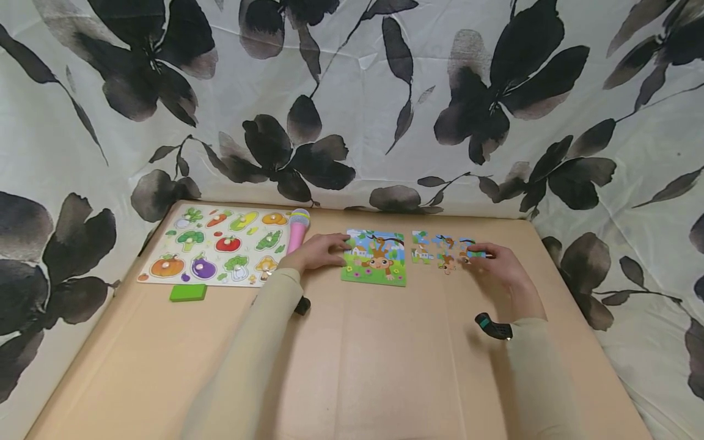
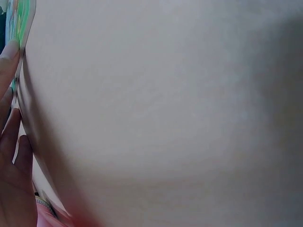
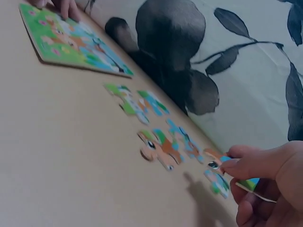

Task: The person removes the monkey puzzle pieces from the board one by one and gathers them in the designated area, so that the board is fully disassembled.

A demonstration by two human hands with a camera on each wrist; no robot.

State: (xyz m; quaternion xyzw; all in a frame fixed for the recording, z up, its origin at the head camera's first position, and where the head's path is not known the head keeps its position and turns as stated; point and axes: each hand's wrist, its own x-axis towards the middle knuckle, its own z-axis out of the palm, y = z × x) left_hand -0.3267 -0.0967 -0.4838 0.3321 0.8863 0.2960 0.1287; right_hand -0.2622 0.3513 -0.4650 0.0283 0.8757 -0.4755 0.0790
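Observation:
A square picture puzzle board (image 1: 378,269) with a monkey on green grass lies on the table. My left hand (image 1: 319,252) touches its left edge, and some fingertips rest on its surface in the right wrist view. To the right of the board lie several loose jigsaw pieces (image 1: 422,249) with bits of monkey, sky and grass. My right hand (image 1: 503,266) is over the right end of these pieces. Between its thumb and fingers it pinches one puzzle piece (image 3: 247,184), partly hidden by the hand. The left wrist view mostly shows bare table.
Left of the puzzle are a white vegetable board (image 1: 220,261), a pink toy microphone (image 1: 297,231) at its right side, and a green block (image 1: 188,293) by its front edge. A floral cloth (image 1: 363,110) hangs behind the table (image 1: 385,354).

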